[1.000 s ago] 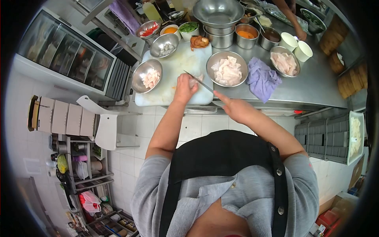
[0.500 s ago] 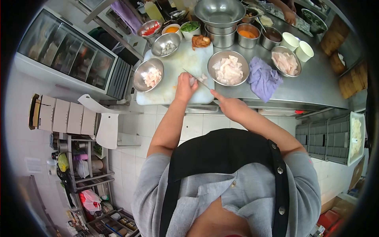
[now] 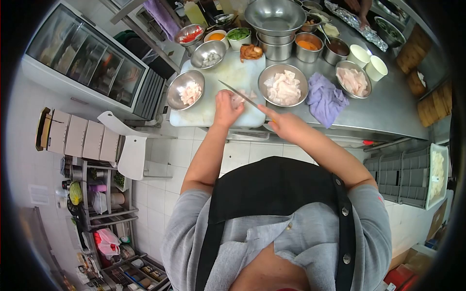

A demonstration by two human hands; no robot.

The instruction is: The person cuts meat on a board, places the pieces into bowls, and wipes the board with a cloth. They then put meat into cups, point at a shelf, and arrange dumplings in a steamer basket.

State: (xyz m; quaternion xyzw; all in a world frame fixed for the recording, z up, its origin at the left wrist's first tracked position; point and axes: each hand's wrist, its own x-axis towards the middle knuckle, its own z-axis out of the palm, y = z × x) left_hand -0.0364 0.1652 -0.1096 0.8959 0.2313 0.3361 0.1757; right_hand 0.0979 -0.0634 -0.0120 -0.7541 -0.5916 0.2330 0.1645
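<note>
My right hand (image 3: 285, 125) is wrapped round the handle of a kitchen knife (image 3: 239, 94), its blade pointing up and left over the white cutting board (image 3: 194, 116). Beside the blade my left hand (image 3: 227, 108) has its fingers curled down on a piece of pale raw meat (image 3: 238, 100). More of that meat lies just behind the blade. To the left a steel bowl (image 3: 171, 97) holds small cut pieces (image 3: 190, 92). To the right another steel bowl (image 3: 262, 92) holds larger pale pieces (image 3: 284, 88).
A purple cloth (image 3: 326, 99) lies right of the larger-pieces bowl. Further right is a bowl of pale meat (image 3: 353, 81). Reddish-brown meat (image 3: 251, 52) sits at the board's back edge. Stacked steel bowls (image 3: 274, 22) stand behind. Another person's hand (image 3: 363, 18) is at the back right.
The knife blade has lifted and shifted slightly left over the meat, my right hand moving with it. My left hand stays on the meat. The whole view has shifted a little.
</note>
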